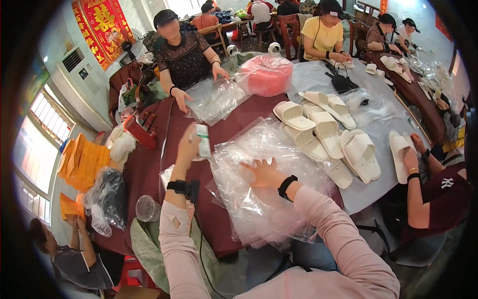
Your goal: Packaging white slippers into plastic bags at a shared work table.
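My left hand (186,145) is closed around a small white block with a green end (202,141), perhaps a box or bundle; its exact kind does not show. It is held over the dark red tablecloth, beside the left edge of a loose stack of clear plastic bags (239,199). On top of that stack my right hand (264,173) lies flat with its fingers spread, gripping nothing. Just beyond it, to the right, several cream slippers (326,127) are piled partly on the bags and partly on a grey sheet.
Across the table a person handles more clear bags (214,102) beside a pink wrapped roll (264,74). A co-worker at right holds a slipper (401,154). At left are a clear plastic cup (147,208), a red box-like object (139,132) and orange bags (82,162).
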The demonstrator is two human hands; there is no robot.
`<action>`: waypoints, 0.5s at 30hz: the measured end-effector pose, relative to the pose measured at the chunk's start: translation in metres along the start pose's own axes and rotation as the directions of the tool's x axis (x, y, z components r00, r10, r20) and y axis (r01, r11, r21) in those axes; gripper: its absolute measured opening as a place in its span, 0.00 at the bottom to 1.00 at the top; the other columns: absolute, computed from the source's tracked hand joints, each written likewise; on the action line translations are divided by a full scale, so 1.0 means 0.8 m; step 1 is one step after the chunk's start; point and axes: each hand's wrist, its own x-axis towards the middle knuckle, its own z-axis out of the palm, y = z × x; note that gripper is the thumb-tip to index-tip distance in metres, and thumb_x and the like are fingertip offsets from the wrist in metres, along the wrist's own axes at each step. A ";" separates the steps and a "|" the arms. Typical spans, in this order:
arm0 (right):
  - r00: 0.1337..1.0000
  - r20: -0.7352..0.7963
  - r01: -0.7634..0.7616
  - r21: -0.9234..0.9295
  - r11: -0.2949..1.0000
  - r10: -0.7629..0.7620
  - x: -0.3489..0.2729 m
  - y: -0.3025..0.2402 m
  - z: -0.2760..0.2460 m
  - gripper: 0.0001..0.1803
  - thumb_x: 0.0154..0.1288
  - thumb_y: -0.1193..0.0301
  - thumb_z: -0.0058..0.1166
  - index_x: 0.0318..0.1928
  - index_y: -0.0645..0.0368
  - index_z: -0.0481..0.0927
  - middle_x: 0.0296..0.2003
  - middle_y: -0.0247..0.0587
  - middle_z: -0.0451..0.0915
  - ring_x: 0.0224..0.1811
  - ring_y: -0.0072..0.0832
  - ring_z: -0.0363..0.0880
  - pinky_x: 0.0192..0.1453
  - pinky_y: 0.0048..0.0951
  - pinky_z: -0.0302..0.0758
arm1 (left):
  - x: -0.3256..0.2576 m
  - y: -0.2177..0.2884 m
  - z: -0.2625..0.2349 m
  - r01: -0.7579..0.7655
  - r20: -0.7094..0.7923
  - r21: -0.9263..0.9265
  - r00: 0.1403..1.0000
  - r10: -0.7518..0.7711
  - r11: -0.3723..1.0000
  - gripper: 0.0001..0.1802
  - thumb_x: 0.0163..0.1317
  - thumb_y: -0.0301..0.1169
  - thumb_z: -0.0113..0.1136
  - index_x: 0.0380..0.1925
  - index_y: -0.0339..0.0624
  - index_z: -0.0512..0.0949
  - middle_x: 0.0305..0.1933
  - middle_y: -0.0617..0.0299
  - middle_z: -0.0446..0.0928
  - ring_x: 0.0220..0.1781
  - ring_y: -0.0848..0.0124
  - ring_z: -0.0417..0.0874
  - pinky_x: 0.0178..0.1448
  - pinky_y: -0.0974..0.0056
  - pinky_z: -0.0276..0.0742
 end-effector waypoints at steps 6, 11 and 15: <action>0.995 -0.097 -0.006 0.155 0.988 0.021 0.014 -0.007 -0.004 0.58 0.46 0.60 0.65 0.72 0.36 0.38 0.67 0.54 0.56 0.69 0.50 0.54 0.65 0.66 0.51 | -0.048 -0.003 0.067 -0.141 0.382 0.503 0.921 -0.074 0.853 0.37 0.52 0.33 0.59 0.65 0.63 0.63 0.52 0.41 0.71 0.56 0.47 0.73 0.56 0.52 0.71; 0.908 -0.416 0.244 0.408 0.880 -0.059 0.056 0.078 0.029 0.54 0.52 0.71 0.61 0.72 0.38 0.38 0.69 0.50 0.54 0.63 0.42 0.65 0.63 0.51 0.63 | -0.051 0.005 0.131 -0.208 0.392 0.651 0.916 -0.089 0.730 0.35 0.54 0.34 0.60 0.64 0.57 0.63 0.50 0.37 0.69 0.52 0.44 0.74 0.56 0.50 0.70; 0.954 -0.270 0.221 0.927 0.303 0.131 0.054 0.059 0.001 0.47 0.58 0.78 0.52 0.72 0.42 0.42 0.67 0.46 0.57 0.49 0.30 0.74 0.53 0.33 0.71 | -0.063 -0.057 0.114 -0.059 0.262 0.611 0.956 -0.131 0.789 0.27 0.58 0.41 0.57 0.58 0.57 0.65 0.57 0.41 0.66 0.55 0.44 0.73 0.53 0.45 0.71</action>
